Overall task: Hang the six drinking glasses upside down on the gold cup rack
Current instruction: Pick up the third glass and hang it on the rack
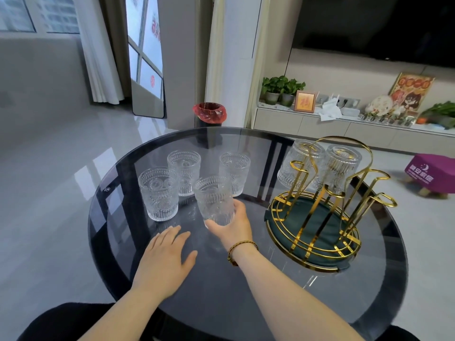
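Observation:
My right hand (pixel 232 227) grips a clear embossed glass (pixel 214 199) near its base, upright and slightly lifted above the round glass table (pixel 221 291). My left hand (pixel 165 259) lies flat on the table, fingers apart, holding nothing. Three more upright glasses stand on the left: one nearest me (pixel 158 193), one behind it (pixel 184 174), one further right (pixel 235 172). The gold cup rack (pixel 320 207) with a dark green base stands on the right. Two glasses hang upside down on its far prongs, a left one (pixel 299 166) and a right one (pixel 341 166).
The near prongs of the rack are bare. Beyond the table stand a bin with a red bag (pixel 209 114), a low TV cabinet (pixel 344 126) with plants and frames, and a purple stool (pixel 429 172). A dark seat edge (pixel 64 321) lies below my arms.

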Demonstrator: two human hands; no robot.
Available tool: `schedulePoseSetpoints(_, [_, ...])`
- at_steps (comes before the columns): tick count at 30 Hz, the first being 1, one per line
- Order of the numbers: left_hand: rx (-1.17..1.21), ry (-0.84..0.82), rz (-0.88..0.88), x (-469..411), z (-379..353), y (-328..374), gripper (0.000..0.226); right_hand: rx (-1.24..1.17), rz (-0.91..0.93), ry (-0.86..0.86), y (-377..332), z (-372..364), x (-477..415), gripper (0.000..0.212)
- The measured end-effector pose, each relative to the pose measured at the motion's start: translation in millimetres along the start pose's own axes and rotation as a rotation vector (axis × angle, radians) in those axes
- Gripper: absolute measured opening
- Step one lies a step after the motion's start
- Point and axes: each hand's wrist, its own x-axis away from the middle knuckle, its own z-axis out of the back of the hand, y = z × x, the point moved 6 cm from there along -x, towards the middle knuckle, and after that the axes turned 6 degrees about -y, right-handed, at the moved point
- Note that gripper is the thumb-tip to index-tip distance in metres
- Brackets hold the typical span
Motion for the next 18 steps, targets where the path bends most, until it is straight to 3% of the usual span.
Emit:
schedulePoseSetpoints(4, [0.005, -0.013, 0.003, 3.2, -1.6, 0.1, 0.051, 0.028, 0.084, -0.013, -11.2, 16.7, 21.1, 0.054])
schedulePoseSetpoints(8, [0.004, -0.042, 0.007, 6.4, 3.3, -0.2, 0.049, 0.101, 0.140, -0.019, -27.1, 43.6, 41.2, 0.066])
schedulePoseSetpoints(18, [0.177, -0.098, -0.028, 16.3, 14.2, 25.5, 0.045, 0.225, 0.266, 0.000, -81.9, 105.2, 87.7, 0.063])
